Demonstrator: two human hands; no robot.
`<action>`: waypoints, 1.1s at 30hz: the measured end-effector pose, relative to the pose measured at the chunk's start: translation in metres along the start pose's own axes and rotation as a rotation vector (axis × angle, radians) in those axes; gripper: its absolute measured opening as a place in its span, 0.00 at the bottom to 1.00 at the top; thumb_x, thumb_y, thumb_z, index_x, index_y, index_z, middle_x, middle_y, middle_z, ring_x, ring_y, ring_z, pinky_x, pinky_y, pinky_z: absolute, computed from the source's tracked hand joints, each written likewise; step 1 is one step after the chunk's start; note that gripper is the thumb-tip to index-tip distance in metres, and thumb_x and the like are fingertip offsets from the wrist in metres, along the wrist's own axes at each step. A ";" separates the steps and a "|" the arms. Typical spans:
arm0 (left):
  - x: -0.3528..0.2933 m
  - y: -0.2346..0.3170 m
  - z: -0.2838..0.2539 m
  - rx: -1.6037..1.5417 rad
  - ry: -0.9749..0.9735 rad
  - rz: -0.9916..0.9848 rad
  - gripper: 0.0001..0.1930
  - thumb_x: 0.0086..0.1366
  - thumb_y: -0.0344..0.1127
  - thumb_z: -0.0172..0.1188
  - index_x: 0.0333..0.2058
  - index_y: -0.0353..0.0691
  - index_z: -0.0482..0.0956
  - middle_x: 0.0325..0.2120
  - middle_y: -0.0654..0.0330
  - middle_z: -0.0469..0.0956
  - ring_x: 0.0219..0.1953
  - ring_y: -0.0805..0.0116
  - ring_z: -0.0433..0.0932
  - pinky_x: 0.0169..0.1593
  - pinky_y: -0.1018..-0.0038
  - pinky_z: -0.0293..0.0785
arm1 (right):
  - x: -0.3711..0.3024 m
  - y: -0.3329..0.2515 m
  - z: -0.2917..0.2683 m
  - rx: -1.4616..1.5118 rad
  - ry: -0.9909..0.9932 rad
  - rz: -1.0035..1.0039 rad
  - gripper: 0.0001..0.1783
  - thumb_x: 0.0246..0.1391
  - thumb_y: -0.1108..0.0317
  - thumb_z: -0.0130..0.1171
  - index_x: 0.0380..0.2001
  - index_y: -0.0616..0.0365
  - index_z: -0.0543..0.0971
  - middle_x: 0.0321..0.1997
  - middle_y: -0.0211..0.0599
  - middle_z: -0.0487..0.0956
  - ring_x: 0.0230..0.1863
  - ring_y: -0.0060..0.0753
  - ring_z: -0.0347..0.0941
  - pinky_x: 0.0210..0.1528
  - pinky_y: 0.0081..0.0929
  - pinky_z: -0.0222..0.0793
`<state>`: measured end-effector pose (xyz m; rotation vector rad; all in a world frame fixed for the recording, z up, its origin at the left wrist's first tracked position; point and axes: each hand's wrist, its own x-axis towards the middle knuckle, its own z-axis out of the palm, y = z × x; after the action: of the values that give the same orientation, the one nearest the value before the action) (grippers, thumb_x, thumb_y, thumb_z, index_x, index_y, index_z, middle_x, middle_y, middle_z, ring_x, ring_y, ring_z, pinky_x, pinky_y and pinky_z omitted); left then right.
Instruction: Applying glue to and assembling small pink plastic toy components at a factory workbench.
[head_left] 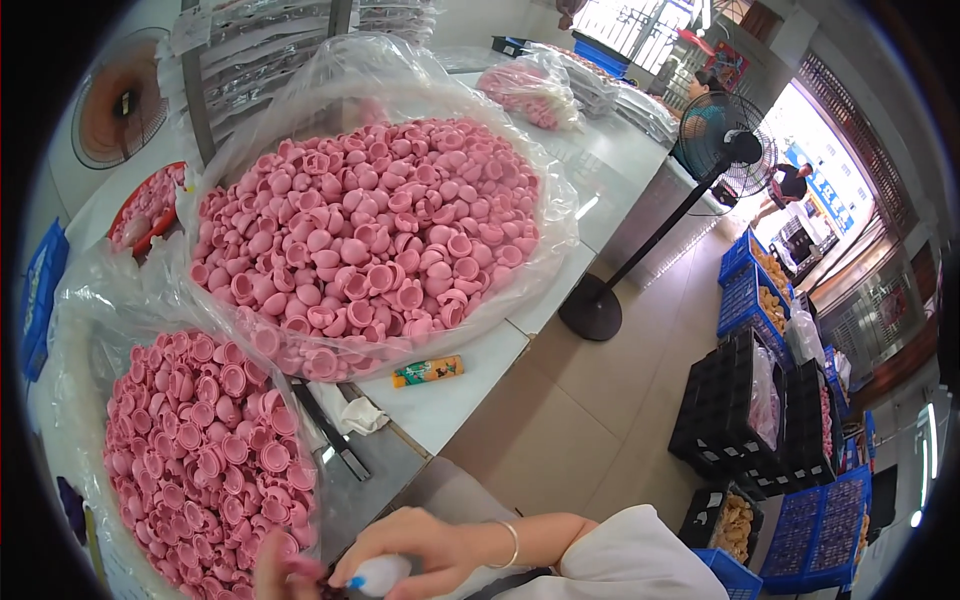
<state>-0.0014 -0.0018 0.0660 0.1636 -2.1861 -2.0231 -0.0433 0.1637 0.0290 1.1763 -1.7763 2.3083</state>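
Note:
My right hand, at the lower edge with a bracelet on its wrist, is closed round a small white squeeze bottle with a blue tip. Left of it, my left hand shows only in part and is blurred; its fingers pinch a small pink piece close to the bottle's tip. Just beyond lies a clear bag of pink cup-shaped plastic pieces. Farther back, a larger open bag holds many more pink dome and cup pieces.
On the table lie a lighter, a black-handled flat tool and a crumpled white cloth. A red basin stands at the left. A standing fan and stacked crates occupy the floor at right; two people are farther off.

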 end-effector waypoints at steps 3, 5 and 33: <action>-0.008 -0.028 0.003 -0.232 -0.107 -0.066 0.17 0.56 0.26 0.51 0.45 0.25 0.66 0.39 0.50 0.70 0.41 0.64 0.70 0.43 0.75 0.67 | 0.001 0.005 0.006 -0.068 0.016 0.020 0.17 0.47 0.63 0.53 0.38 0.62 0.69 0.30 0.39 0.72 0.28 0.37 0.70 0.31 0.24 0.64; -0.011 -0.037 0.004 -0.203 -0.111 -0.044 0.17 0.55 0.24 0.52 0.44 0.25 0.66 0.39 0.51 0.71 0.40 0.65 0.70 0.42 0.75 0.69 | -0.002 0.006 0.006 -0.140 0.065 0.049 0.17 0.47 0.63 0.53 0.38 0.62 0.68 0.30 0.39 0.72 0.28 0.37 0.70 0.30 0.24 0.64; -0.007 -0.063 0.014 -0.720 -0.223 -0.065 0.22 0.49 0.21 0.58 0.44 0.31 0.63 0.44 0.40 0.66 0.44 0.62 0.71 0.45 0.71 0.70 | -0.001 -0.007 -0.003 -0.464 0.302 -0.079 0.29 0.40 0.41 0.55 0.26 0.60 0.77 0.15 0.29 0.70 0.14 0.24 0.62 0.14 0.20 0.55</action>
<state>0.0014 0.0079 0.0021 -0.0865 -1.4154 -2.8213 -0.0408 0.1689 0.0336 0.7619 -1.9498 1.7699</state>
